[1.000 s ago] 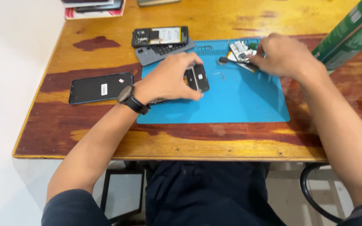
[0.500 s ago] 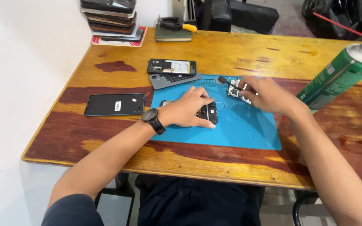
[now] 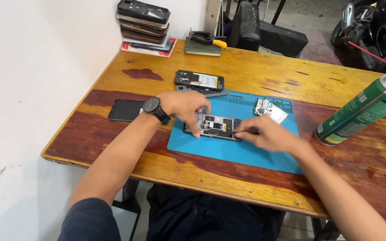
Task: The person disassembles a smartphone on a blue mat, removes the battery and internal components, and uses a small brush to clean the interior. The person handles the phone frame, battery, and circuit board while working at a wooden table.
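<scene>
1. The brown wooden table [image 3: 255, 71] carries a blue rubber work mat [image 3: 242, 151].
2. A green spray can [image 3: 358, 111] lies tilted at the right, away from the mat.
3. The opened dark phone frame [image 3: 214, 126] lies on the mat.
4. The left hand [image 3: 185, 107] presses the frame's left end with fingers spread narrow.
5. The right hand [image 3: 264, 134] pinches at its right end; what it pinches I cannot tell.

view: single head-worn camera | position: above the seated person, at the near edge of the counter [image 3: 246, 67] | facing: forward and steeply down | range: close, both forearms fill the lower frame | reach: far counter edge, left wall, floor beyond | shared: none, only one view
</scene>
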